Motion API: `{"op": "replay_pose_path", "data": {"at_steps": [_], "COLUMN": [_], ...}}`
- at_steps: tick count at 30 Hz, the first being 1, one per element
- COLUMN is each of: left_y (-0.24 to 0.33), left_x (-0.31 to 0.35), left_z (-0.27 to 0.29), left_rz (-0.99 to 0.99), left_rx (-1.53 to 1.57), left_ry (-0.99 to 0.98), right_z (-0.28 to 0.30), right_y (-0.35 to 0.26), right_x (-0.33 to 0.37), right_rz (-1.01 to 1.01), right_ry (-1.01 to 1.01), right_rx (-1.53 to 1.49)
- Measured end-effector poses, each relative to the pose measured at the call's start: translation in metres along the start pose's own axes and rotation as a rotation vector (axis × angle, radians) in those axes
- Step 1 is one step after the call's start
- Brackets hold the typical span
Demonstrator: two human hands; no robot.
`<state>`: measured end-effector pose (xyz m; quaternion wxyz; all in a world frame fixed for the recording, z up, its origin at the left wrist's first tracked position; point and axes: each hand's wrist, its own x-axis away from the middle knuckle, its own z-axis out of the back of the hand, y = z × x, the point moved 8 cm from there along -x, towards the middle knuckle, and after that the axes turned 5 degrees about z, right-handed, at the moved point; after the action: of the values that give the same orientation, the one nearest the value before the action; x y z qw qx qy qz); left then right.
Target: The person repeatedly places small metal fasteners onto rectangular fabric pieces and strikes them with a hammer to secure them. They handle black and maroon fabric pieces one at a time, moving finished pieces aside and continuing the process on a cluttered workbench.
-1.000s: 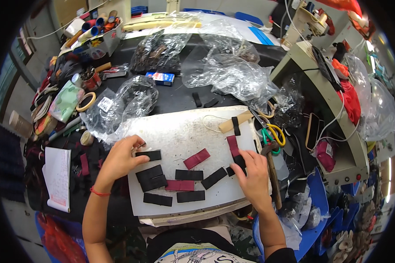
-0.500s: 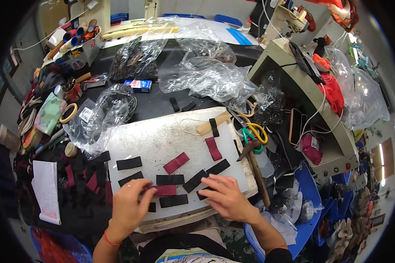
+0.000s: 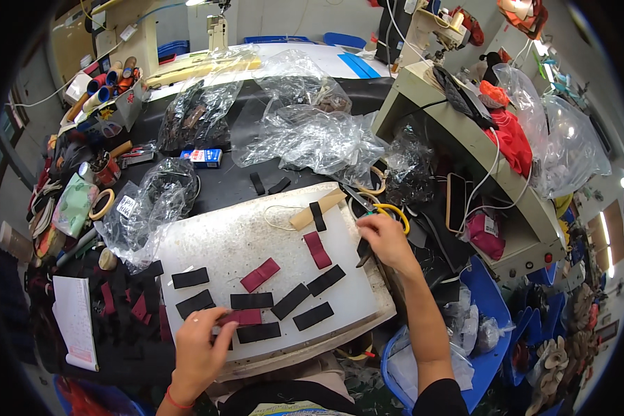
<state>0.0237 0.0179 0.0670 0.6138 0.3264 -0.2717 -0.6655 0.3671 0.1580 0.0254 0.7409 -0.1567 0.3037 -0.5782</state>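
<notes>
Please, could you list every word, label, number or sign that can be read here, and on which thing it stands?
I describe wording without copying it.
Small blue-and-white box: printed lettering, blurred.
White label on the clear plastic bag: dark characters, blurred.
Notepad: lines of writing and red marks, too small to read.
Pale tag on the magenta bundle: too small to read.
Black and maroon fabric strips: no lettering visible.

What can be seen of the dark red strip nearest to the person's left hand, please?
The dark red strip is short, plain and matt, and looks like woven fabric. It lies roughly crosswise on the white board, between one black strip above and another below. The left hand partly covers its left end; whether the fingers pinch it cannot be told.
</notes>
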Motion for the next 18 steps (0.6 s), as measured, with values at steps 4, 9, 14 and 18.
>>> {"op": "replay_pose_path", "data": {"at_steps": [4, 9, 14, 18], "left_y": [-0.028, -0.046, -0.073, -0.037], "left_x": [0.019, 0.036, 0.059, 0.042], "left_z": [0.026, 0.065, 0.071, 0.041], "left_rz": [0.194, 0.127, 0.249, -0.058], "left_rx": [0.061, -0.011, 0.527, 0.116], "left_ry": [0.11, 0.283, 0.427, 0.109], "right_z": [0.015, 0.021, 0.013, 0.0], "right_y": [-0.016, -0.034, 0.0, 0.025], "right_x": [0.0, 0.046, 0.102, 0.101], "right_rz": [-0.142, -0.206, -0.23, -0.264], "right_ry": [0.111, -0.063, 0.083, 0.1], "right_rx": [-0.397, -0.286, 0.233, 0.275]}}
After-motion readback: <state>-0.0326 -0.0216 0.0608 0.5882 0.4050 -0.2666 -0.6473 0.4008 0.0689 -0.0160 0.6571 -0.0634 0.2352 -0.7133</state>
